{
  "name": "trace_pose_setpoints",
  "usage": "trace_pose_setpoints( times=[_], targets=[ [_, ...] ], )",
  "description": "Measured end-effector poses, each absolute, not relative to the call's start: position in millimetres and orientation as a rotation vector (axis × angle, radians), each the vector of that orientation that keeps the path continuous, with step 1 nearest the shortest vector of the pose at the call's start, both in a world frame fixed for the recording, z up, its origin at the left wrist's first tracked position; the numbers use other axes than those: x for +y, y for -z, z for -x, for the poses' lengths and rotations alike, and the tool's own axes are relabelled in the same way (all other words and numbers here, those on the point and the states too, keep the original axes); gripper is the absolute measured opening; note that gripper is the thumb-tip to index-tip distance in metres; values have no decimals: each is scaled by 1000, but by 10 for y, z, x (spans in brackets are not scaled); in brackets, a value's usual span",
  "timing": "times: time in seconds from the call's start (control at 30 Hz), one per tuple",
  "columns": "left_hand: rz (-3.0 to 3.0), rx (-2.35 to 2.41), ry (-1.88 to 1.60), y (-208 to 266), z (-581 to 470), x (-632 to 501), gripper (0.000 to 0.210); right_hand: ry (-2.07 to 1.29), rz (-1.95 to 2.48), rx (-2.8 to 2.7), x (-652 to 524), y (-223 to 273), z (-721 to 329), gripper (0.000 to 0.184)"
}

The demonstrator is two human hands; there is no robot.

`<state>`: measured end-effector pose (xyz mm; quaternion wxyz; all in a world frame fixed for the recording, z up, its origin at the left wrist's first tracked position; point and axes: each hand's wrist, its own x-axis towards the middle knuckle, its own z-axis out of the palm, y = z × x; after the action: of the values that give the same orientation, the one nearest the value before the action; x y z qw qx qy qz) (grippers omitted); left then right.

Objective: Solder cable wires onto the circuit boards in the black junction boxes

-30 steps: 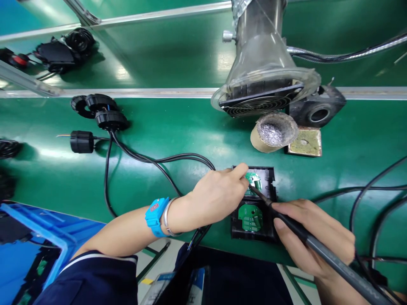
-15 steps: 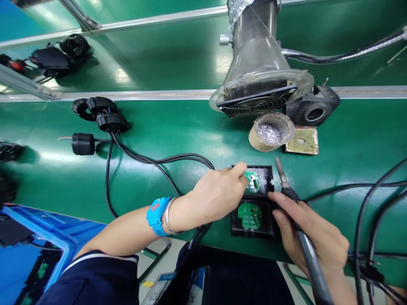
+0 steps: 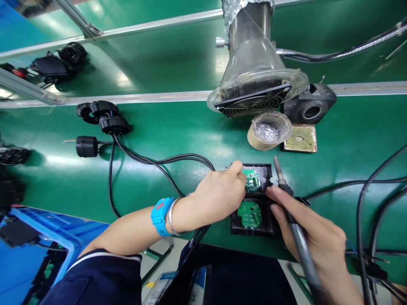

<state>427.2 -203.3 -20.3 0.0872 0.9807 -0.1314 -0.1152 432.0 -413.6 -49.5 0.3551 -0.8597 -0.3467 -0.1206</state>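
My right hand [image 3: 313,231] is wrapped round a soldering iron [image 3: 299,241], its bare tip pointing up and away beside the housings. The thumb and forefinger come close to the right edge of the upper black housing [image 3: 265,171]. My left hand [image 3: 219,192] is closed over that housing's left side, fingertips bent under and hidden, so what they hold cannot be made out. A green circuit board [image 3: 252,182] lies in the upper housing, partly covered by the left hand. Just below, a second black housing [image 3: 269,226] bears another green circuit board [image 3: 249,214].
Beyond the housings stand a cup of silvery bits [image 3: 267,131], a sponge tray [image 3: 300,137] and an iron holder [image 3: 313,106], under a fume hood [image 3: 254,67]. Black cables [image 3: 162,161] with round black caps [image 3: 114,125] lie left. A blue crate [image 3: 47,228] is lower left.
The view has shifted slightly. Both hands keep nearly the same places at the housings, and the soldering iron stays in the right hand.
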Motion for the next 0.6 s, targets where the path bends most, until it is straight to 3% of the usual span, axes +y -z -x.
trace_pose_setpoints(
  times=[0.1,0.33,0.6],
  targets=[
    [-2933,-379,332,192,-4267,-2041,22,259,2098,-820,-4179,337,-4325,52],
    [-2916,-371,330,166,-4269,-2055,21,163,2031,-864,-4181,311,-4394,26],
    [-2982,-403,308,132,-4291,-2073,19,115,1994,-889,-4167,392,-4425,25]
  ],
)
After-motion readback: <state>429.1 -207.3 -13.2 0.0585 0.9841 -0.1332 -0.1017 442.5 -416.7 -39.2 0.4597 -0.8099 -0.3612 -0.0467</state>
